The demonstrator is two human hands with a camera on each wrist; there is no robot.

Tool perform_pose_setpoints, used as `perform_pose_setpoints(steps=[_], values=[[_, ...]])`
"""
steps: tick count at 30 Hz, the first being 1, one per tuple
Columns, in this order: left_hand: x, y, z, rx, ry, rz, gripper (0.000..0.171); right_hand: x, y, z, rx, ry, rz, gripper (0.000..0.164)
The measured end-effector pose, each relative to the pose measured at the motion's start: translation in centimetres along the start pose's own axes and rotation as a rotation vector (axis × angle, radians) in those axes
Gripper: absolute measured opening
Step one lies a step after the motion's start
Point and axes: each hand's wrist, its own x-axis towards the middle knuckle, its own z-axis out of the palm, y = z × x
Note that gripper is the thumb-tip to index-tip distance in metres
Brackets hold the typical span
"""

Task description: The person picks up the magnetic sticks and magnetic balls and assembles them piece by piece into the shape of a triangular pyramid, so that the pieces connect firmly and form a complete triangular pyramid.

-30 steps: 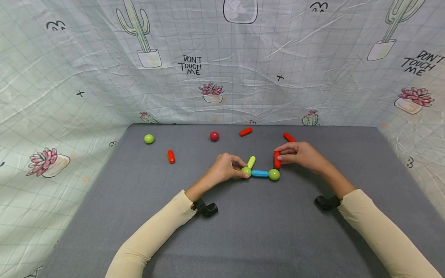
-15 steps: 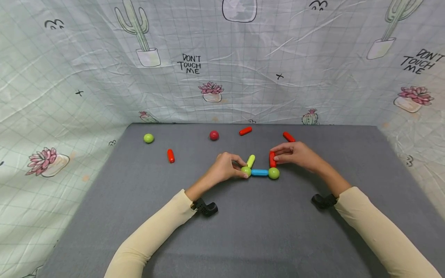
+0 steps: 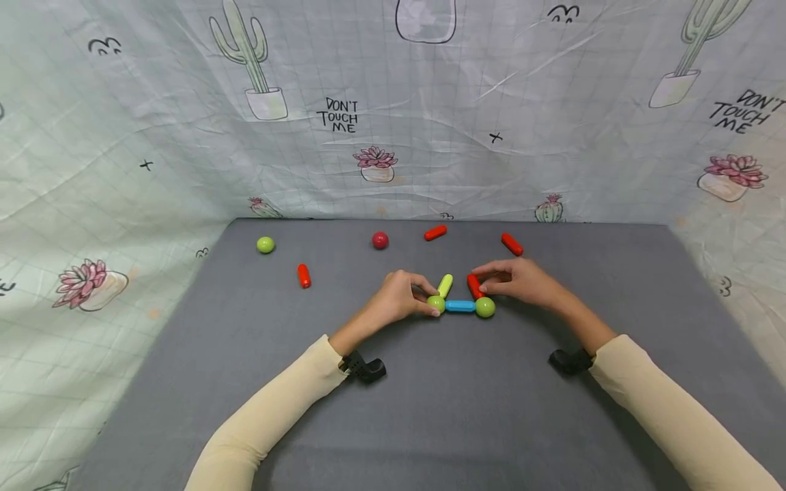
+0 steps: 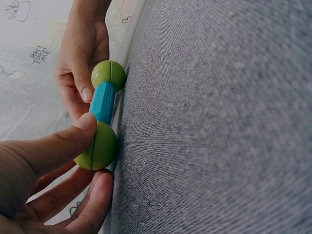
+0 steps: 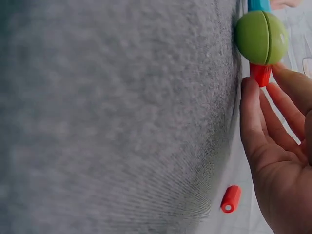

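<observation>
On the grey table, a blue rod point(image 3: 460, 306) joins two green balls. My left hand point(image 3: 402, 298) pinches the left green ball point(image 4: 103, 148) between thumb and fingers. From that ball a yellow-green rod point(image 3: 445, 284) points away toward the back. My right hand point(image 3: 520, 281) grips a red rod point(image 3: 475, 286), whose near end meets the right green ball point(image 3: 485, 307). The red rod slants back and to the left. In the right wrist view, fingers and thumb surround the short red rod point(image 5: 260, 74) below the ball; whether it is fixed in the ball I cannot tell.
Behind my right hand lies a loose red rod point(image 3: 512, 244), and another red rod point(image 3: 435, 232) is near the back edge. A red ball point(image 3: 380, 240), a third red rod point(image 3: 303, 275) and a green ball point(image 3: 265, 245) lie to the left. A printed cloth point(image 3: 430, 136) hangs behind.
My right hand has brought the red rod left to the right green ball, then tilted its far end leftward. The left hand keeps its grip in the same place.
</observation>
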Motion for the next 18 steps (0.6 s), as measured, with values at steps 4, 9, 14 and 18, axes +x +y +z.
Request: perform_pose_setpoints(steps=[4, 9, 14, 18], values=[[0.0, 0.0, 0.1, 0.006, 0.004, 0.011, 0.029, -0.9, -0.5, 0.1, -0.066, 0.021, -0.024, 0.043], [-0.1, 0.2, 0.3, 0.006, -0.001, 0.013, 0.029, -2.9, -1.4, 0.3, -0.093, 0.045, 0.022, 0.039], [-0.1, 0.2, 0.3, 0.022, 0.001, 0.010, 0.030, -4.3, -1.7, 1.1, -0.165, 0.053, 0.023, 0.036], [-0.1, 0.3, 0.3, 0.028, 0.004, 0.009, 0.030, -4.6, -1.7, 1.9, -0.160, 0.105, -0.011, 0.033]])
